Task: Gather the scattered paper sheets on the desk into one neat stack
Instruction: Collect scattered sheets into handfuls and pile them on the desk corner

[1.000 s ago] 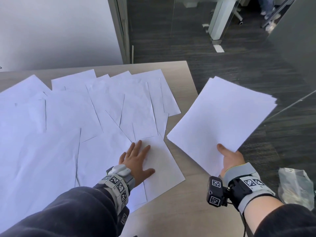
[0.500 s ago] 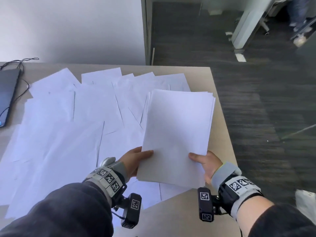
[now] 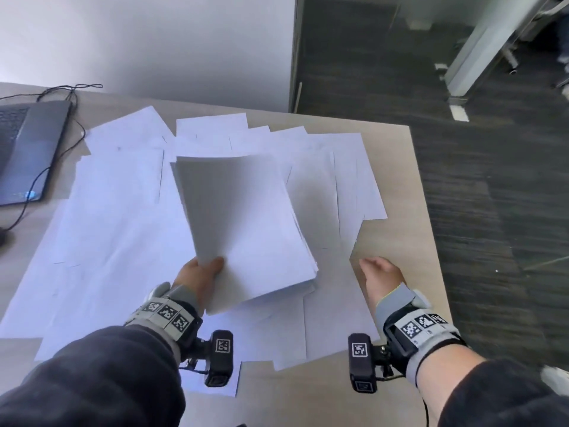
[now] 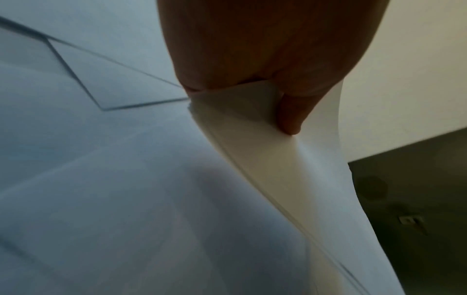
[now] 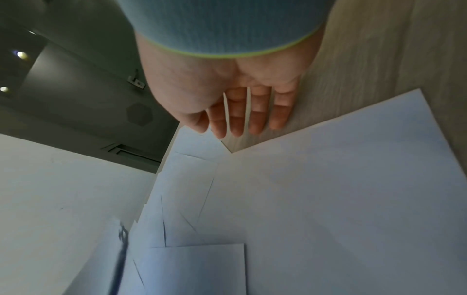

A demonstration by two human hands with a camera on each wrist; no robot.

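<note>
My left hand [image 3: 203, 272] [image 4: 272, 85] grips the near left edge of a gathered stack of white sheets [image 3: 243, 223] [image 4: 255, 143], thumb on top and fingers beneath, and holds it tilted above the desk. Many loose white sheets [image 3: 117, 217] [image 5: 316, 199] lie overlapping across the wooden desk [image 3: 397, 229]. My right hand [image 3: 380, 272] [image 5: 242, 111] is empty, with straight fingers, and hovers over the right part of the desk beside the sheets' edge. It touches no paper that I can see.
A dark laptop [image 3: 27, 149] with black cables [image 3: 61, 97] lies at the desk's far left. The desk's right edge [image 3: 431, 241] drops to dark carpet. A white wall stands behind the desk.
The stack passed from my right hand to my left, moving left over the desk. My right hand let go and drew back to the right, empty. My view shifted left and the laptop came in.
</note>
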